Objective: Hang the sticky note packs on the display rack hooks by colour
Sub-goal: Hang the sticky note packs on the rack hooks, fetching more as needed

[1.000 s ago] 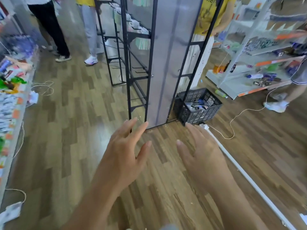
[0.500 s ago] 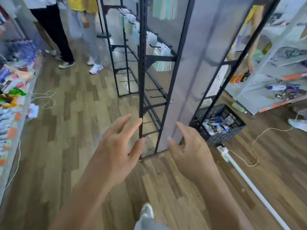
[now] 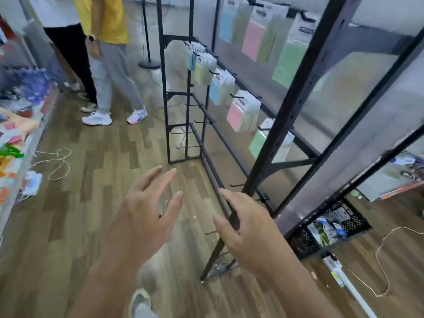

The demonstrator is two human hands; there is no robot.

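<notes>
A black display rack (image 3: pixel 286 111) with a frosted back panel runs from the right foreground to the back. Sticky note packs hang on its hooks: a pink pack (image 3: pixel 242 113), a blue pack (image 3: pixel 218 89), a yellow pack (image 3: pixel 202 70) and a green pack (image 3: pixel 259 141), partly hidden by the rack's post. More packs hang on the upper row (image 3: pixel 254 40). My left hand (image 3: pixel 146 216) and my right hand (image 3: pixel 250 228) are held out in front of the rack's lower end, fingers spread, both empty. Several lower hooks (image 3: pixel 199 121) are bare.
A black crate (image 3: pixel 330 228) holding packaged goods sits on the floor at the right of the rack. Two people (image 3: pixel 101 53) stand at the back left. A low shelf of goods (image 3: pixel 18 138) lines the left edge. Cords (image 3: pixel 57 161) lie on the wooden floor.
The view has moved closer to the rack and tilted up, so the hanging packs now show. Both hands stay raised, open and empty.
</notes>
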